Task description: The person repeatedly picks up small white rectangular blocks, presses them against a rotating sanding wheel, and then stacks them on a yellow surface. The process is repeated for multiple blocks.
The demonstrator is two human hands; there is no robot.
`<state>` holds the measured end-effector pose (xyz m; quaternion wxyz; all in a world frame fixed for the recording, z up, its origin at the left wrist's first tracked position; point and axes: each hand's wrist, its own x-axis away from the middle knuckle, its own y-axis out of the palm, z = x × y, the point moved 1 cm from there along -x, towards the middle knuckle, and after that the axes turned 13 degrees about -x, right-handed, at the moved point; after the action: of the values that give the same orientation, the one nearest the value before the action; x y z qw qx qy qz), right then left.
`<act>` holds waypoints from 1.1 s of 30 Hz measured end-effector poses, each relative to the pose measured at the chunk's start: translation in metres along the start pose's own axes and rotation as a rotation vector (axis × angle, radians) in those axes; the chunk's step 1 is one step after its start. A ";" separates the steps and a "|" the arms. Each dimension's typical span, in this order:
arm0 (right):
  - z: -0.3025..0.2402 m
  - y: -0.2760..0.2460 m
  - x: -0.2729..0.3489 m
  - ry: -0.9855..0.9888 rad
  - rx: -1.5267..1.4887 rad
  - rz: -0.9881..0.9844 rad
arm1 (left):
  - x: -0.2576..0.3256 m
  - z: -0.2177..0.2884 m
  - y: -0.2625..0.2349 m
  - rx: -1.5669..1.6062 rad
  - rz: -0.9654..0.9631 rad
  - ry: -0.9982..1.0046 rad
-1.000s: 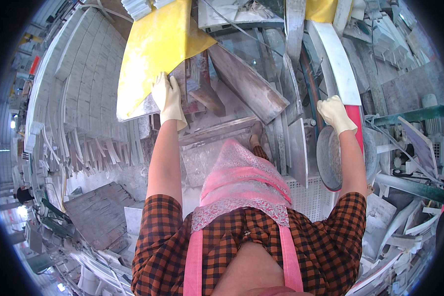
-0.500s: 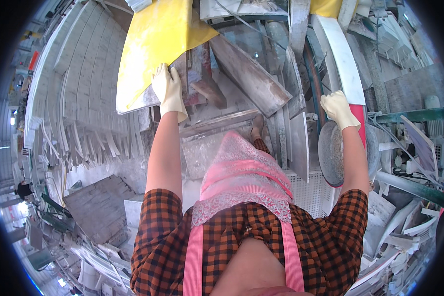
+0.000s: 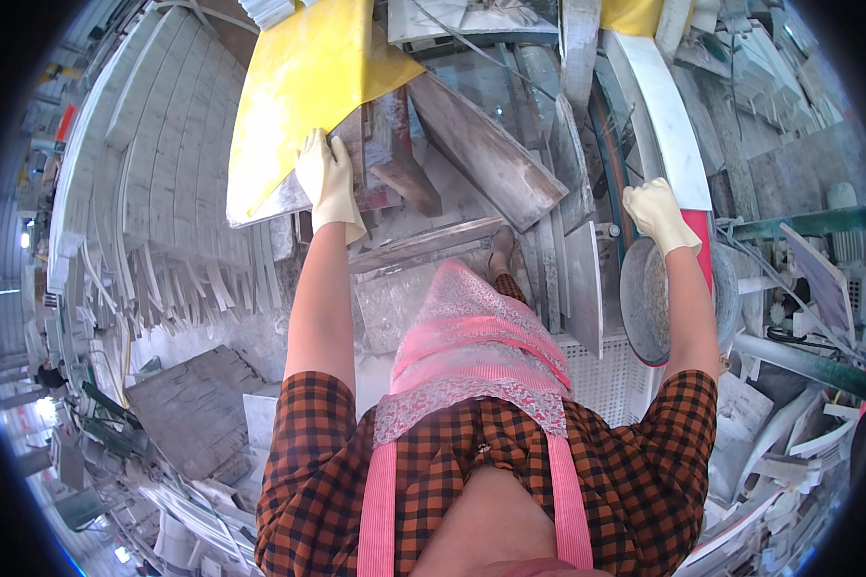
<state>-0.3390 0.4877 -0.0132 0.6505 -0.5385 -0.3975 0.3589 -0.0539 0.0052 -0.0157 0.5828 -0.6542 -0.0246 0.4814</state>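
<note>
My left hand (image 3: 324,178), in a cream rubber glove, rests at the front edge of a bench covered by a yellow sheet (image 3: 303,72). Its fingers lie stretched on the sheet with the thumb apart. My right hand (image 3: 656,212), gloved the same way, is closed in a fist beside the near end of a long white strip (image 3: 672,125). Whatever that fist holds, if anything, is hidden. Just below the strip shows a red belt (image 3: 698,240). A round grey wheel (image 3: 647,298) lies under my right wrist and forearm.
Long pale slabs (image 3: 178,144) are stacked at the left. Dusty boards (image 3: 486,144) lean between the bench and the belt. A perforated white panel (image 3: 601,370) stands beside my pink apron (image 3: 481,337). Green metal bars (image 3: 808,365) and offcuts crowd the right.
My right hand has shifted very slightly left. My left hand stays on the yellow sheet, and the things around look the same.
</note>
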 end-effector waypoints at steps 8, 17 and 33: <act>0.001 0.001 -0.001 -0.007 -0.008 0.027 | -0.001 0.000 0.000 -0.008 -0.011 0.002; 0.002 0.001 -0.002 -0.009 -0.026 0.023 | -0.003 -0.001 0.001 -0.003 0.002 0.006; -0.001 -0.008 -0.007 -0.007 0.016 -0.009 | -0.006 -0.003 0.006 -0.014 0.011 0.006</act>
<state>-0.3406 0.4800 -0.0063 0.6551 -0.5303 -0.3992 0.3609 -0.0578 -0.0022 -0.0171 0.5758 -0.6598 -0.0225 0.4823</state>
